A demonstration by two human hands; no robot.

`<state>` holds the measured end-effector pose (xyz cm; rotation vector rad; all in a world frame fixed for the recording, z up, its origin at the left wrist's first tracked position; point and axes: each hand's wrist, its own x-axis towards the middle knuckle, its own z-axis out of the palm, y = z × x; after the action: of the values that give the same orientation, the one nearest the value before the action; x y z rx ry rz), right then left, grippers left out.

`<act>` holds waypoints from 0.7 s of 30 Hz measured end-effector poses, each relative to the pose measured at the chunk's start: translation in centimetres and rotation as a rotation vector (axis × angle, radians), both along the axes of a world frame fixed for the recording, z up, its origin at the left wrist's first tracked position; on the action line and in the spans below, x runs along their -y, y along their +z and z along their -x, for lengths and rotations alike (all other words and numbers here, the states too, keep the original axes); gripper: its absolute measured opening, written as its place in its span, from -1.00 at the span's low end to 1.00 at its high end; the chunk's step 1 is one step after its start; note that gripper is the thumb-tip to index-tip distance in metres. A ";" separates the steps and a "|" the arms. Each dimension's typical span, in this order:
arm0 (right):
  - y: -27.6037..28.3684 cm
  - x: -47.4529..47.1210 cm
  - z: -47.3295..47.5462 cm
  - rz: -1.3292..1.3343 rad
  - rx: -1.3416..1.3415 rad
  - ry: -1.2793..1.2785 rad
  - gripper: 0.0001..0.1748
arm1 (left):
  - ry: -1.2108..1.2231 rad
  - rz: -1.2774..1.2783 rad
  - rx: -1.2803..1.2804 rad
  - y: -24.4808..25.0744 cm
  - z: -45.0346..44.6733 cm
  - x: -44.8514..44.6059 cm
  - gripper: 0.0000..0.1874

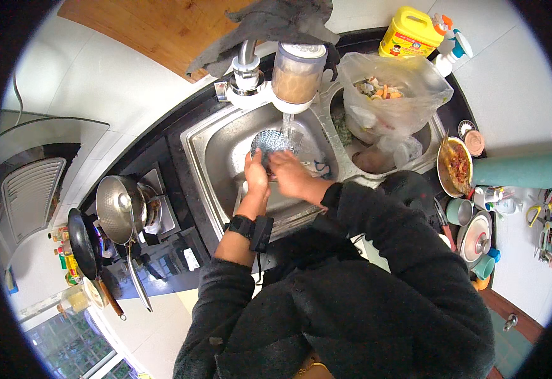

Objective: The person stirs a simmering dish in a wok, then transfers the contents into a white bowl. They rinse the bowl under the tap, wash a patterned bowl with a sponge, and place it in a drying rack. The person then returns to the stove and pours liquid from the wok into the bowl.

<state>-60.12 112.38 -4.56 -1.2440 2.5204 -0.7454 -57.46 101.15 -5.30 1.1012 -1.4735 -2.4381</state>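
Note:
My left hand (257,173) grips the near side of a blue-and-white patterned bowl (267,140), which is tilted inside the left basin of a stainless steel sink (224,147). Against the bowl's right side is my right hand (291,173), its fingers blurred; whether it holds anything cannot be made out. Water (287,124) runs from a faucet-mounted filter (299,76) onto or just beside the bowl's right edge. A small blue-and-white item (322,168) lies in the basin, right of my hands.
A plastic bag of food scraps (394,109) stands in the right basin. Behind it are a yellow detergent jug (411,35) and spray bottle (453,54). A fish dish (455,166) and lidded pot (474,237) sit right; a hammered pan (119,208) and black wok (81,244) left.

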 end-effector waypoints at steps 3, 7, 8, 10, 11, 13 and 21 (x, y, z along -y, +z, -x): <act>-0.3 0.4 -0.2 0.221 0.190 0.039 -0.57 | 0.013 -0.026 -0.063 0.0 0.0 0.8 -0.72; -1.1 -2.2 2.3 -0.002 -0.495 0.186 -0.61 | -0.171 0.035 0.066 2.0 -0.1 2.0 -0.68; -1.2 -2.1 2.2 -0.030 -0.581 0.204 -0.61 | -0.217 0.009 0.128 2.5 0.0 2.1 -0.67; -1.3 -1.8 1.9 -0.101 -0.556 0.144 -0.62 | -0.206 0.008 0.197 3.3 0.5 2.0 -0.64; -1.3 -1.1 1.2 -0.021 -0.403 0.100 -0.63 | -0.219 0.054 0.171 3.5 0.6 1.8 -0.62; -1.1 0.1 -0.2 0.046 -0.060 0.027 -0.65 | -0.205 0.131 0.151 3.6 0.7 1.6 -0.56; -1.0 -2.9 3.7 0.137 -0.540 0.280 -0.64 | -0.440 -0.023 0.186 2.9 1.0 4.3 -0.59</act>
<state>-63.85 115.31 -5.57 -2.0265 2.6224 -0.5797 -58.50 96.87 -2.41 1.1359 -1.9285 -2.6952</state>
